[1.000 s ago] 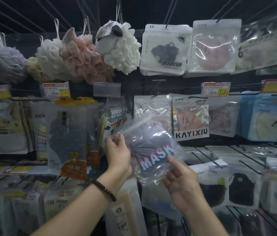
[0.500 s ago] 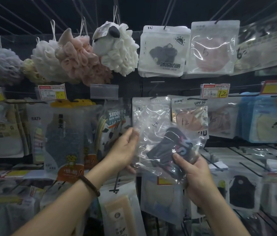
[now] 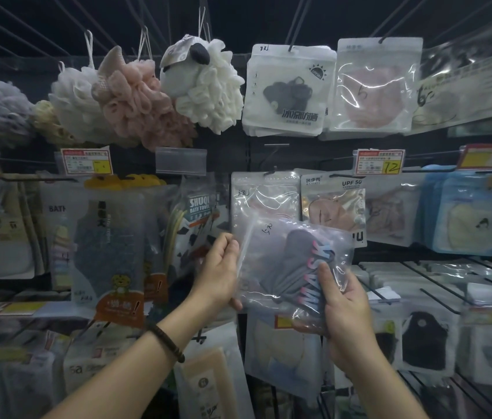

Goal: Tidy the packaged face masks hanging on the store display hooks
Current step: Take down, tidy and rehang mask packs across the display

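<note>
Left hand: My left hand (image 3: 219,270) pinches the left edge of the mask packet (image 3: 284,252), fingers curled at its upper corner and thumb under its lower one.
Right hand: My right hand (image 3: 344,303) grips the packet's lower right corner, thumb pressed on the front beside the lettering, fingers behind.
Mask packet: A clear plastic bag holding a grey face mask lettered "MASK" in pink and blue. It is tilted, so the lettering runs up toward the right. It is on no hook; I hold it between both hands, near me, in front of the middle row.
Middle row: Just behind it hang a clear packet (image 3: 264,196) and, to the right, a UPF 50 mask packet (image 3: 334,204), partly covered by the one I hold.
Price tag: A red and yellow tag marked "12" (image 3: 379,161) sits above that row to the right.
Top row: A white packet with a black mask (image 3: 287,89) hangs beside a clear packet with a pink mask (image 3: 375,86).
Far left: A white sheep-faced bath sponge (image 3: 205,83) and a pink bath sponge (image 3: 139,107) hang from cords.
Wrist: A dark beaded bracelet (image 3: 167,343) circles my left wrist.
</note>
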